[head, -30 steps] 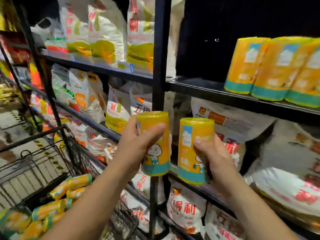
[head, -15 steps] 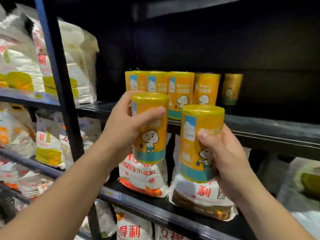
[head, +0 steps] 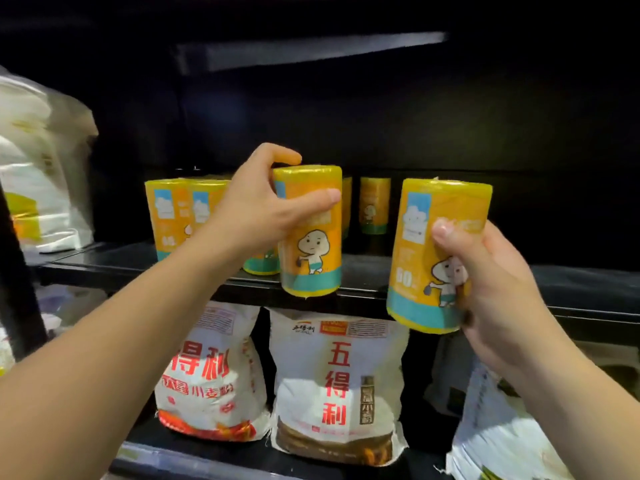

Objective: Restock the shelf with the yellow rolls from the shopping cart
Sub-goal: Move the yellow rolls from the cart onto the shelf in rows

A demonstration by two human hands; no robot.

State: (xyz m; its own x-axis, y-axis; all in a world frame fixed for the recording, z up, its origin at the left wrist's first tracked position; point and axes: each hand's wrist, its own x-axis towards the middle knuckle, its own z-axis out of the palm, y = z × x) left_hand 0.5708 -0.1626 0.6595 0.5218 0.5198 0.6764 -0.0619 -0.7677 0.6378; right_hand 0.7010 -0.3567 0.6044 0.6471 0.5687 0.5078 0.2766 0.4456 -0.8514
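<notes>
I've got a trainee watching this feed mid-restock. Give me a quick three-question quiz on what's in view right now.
1. True or false: the left hand holds its yellow roll over the front edge of the shelf.
2. What does the right hand grip?
A. a flour bag
B. a yellow roll
C. nothing
3. Fill in: below the shelf stand white ____ bags with red lettering.

Key: 1 true; 2 B, the second yellow roll; 3 flour.

Shelved rolls (head: 173, 216) — partly hidden behind left hand (head: 252, 209)
</notes>
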